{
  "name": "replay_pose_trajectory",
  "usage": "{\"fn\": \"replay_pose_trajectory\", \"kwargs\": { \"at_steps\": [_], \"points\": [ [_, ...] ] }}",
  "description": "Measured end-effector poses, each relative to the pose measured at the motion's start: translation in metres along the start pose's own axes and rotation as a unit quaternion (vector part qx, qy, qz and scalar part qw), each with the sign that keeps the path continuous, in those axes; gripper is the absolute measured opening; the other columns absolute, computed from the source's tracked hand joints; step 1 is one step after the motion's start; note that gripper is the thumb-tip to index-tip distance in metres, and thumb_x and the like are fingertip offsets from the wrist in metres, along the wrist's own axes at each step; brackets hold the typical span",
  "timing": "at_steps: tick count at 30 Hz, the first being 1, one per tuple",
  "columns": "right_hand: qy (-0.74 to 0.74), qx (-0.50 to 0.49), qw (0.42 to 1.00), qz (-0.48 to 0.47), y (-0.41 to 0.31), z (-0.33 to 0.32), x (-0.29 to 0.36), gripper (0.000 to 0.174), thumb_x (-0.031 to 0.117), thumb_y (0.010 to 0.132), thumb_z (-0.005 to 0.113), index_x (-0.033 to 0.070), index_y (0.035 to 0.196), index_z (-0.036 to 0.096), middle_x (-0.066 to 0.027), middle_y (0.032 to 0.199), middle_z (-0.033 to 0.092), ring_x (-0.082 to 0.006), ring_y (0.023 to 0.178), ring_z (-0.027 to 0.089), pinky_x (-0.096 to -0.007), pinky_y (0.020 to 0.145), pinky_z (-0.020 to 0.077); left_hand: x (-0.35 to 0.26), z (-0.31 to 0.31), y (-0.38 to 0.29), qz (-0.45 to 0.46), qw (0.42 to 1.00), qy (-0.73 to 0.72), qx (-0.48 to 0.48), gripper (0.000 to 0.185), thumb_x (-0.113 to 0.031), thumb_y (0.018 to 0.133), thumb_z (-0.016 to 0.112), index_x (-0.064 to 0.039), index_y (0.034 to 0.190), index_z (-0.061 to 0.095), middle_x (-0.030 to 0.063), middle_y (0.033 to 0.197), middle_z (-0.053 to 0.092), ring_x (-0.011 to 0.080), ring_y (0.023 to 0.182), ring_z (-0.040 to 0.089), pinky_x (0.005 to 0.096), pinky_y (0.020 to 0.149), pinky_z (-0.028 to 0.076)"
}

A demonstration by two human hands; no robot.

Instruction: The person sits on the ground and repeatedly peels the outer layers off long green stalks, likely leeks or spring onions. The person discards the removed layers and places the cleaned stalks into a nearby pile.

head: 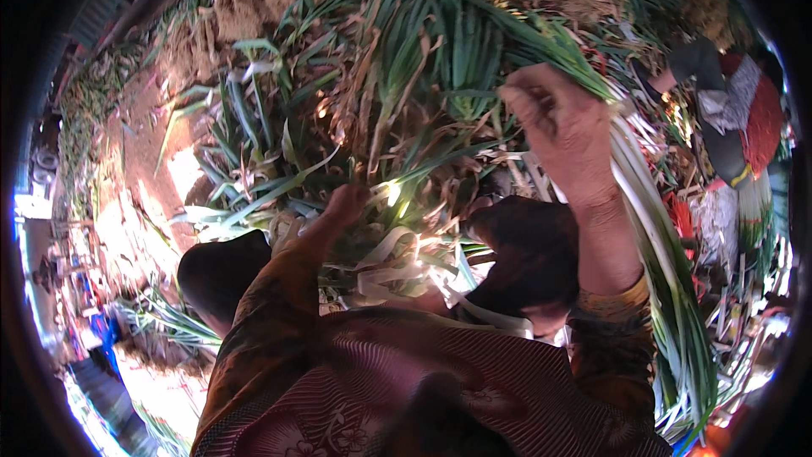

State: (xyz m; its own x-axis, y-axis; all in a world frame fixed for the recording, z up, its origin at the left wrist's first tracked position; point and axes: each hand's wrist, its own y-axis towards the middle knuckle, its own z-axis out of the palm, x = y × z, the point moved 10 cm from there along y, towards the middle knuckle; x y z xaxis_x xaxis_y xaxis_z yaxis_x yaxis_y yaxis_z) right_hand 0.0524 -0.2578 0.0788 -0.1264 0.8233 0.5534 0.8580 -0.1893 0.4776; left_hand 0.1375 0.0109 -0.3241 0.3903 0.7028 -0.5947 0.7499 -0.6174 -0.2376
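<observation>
My left hand (pixel 347 205) is closed at the pale end of a green onion stalk (pixel 406 176), whose leaf runs off to the upper right. Raised at the right is my right hand (pixel 561 130), its fingers curled; whether anything sits inside them is hidden. Just beyond its wrist lies a bunch of long green onions (pixel 660 228), white stalks at the top and green leaves curving down. Between and ahead of my hands spreads a heap of green onion leaves and dry husks (pixel 406 120), with a thick leafy bunch (pixel 457 38) on top.
Bare soil (pixel 136 139) shows on the left, partly sunlit. A dark shoe or knee covering (pixel 222 273) is by my left arm, and dark cloth (pixel 533 247) by my right. Another person (pixel 729 101) is at the far right, near red ties (pixel 681 219). More green onions (pixel 174 317) lie lower left.
</observation>
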Motion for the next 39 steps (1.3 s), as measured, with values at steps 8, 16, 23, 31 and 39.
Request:
{"fn": "replay_pose_trajectory", "kwargs": {
  "at_steps": [8, 16, 23, 31, 39],
  "points": [
    [0.035, 0.167, 0.979, 0.115, -0.007, 0.149, -0.024, 0.017, 0.014, 0.077, 0.073, 0.003, 0.080, 0.060, -0.0072, 0.068, 0.063, -0.0119, 0.052, 0.059, -0.0257, 0.048, 0.0463, 0.079, 0.027, 0.112, -0.160, 0.979, -0.102, -0.080, 0.021, -0.017, 0.082, 0.054, -0.005, 0.099, 0.060, 0.0199, 0.085, 0.065, 0.0332, 0.083, 0.065, 0.0418, 0.071, 0.051],
    [0.057, 0.212, 0.973, 0.069, 0.010, 0.167, -0.014, 0.021, 0.009, 0.073, 0.075, 0.002, 0.087, 0.061, -0.0073, 0.070, 0.061, -0.0147, 0.056, 0.061, -0.0255, 0.050, 0.0480, 0.073, 0.040, 0.180, -0.181, 0.967, -0.171, 0.053, 0.029, -0.026, 0.076, 0.064, -0.003, 0.093, 0.061, 0.0116, 0.082, 0.063, 0.0213, 0.076, 0.061, 0.0373, 0.068, 0.047],
    [0.100, 0.197, 0.972, 0.082, 0.000, 0.150, -0.015, 0.020, 0.013, 0.076, 0.073, 0.002, 0.085, 0.060, -0.0074, 0.070, 0.061, -0.0138, 0.055, 0.059, -0.0263, 0.052, 0.0467, -0.109, -0.157, 0.053, -0.007, 0.895, -0.431, 0.116, 0.041, -0.035, 0.078, 0.059, 0.001, 0.097, 0.060, 0.0017, 0.082, 0.059, 0.0112, 0.077, 0.053, 0.0270, 0.068, 0.043],
    [0.491, 0.065, 0.758, 0.425, -0.022, 0.171, -0.041, 0.040, 0.040, 0.087, 0.061, 0.002, 0.100, 0.060, -0.0085, 0.087, 0.063, -0.0172, 0.079, 0.061, -0.0330, 0.074, 0.0488, -0.188, -0.196, -0.111, -0.037, 0.991, -0.132, 0.004, 0.043, -0.025, 0.073, 0.069, -0.003, 0.109, 0.060, 0.0136, 0.079, 0.065, 0.0208, 0.069, 0.063, 0.0371, 0.064, 0.050],
    [0.845, -0.055, 0.470, 0.248, 0.026, 0.163, -0.013, 0.038, 0.030, 0.091, 0.057, 0.001, 0.116, 0.053, -0.0117, 0.105, 0.061, -0.0261, 0.087, 0.062, -0.0409, 0.078, 0.0523, -0.191, -0.207, -0.047, 0.047, 0.993, -0.043, -0.098, 0.028, -0.014, 0.079, 0.064, -0.002, 0.103, 0.060, 0.0135, 0.091, 0.064, 0.0225, 0.081, 0.063, 0.0343, 0.072, 0.049]
  ]
}}
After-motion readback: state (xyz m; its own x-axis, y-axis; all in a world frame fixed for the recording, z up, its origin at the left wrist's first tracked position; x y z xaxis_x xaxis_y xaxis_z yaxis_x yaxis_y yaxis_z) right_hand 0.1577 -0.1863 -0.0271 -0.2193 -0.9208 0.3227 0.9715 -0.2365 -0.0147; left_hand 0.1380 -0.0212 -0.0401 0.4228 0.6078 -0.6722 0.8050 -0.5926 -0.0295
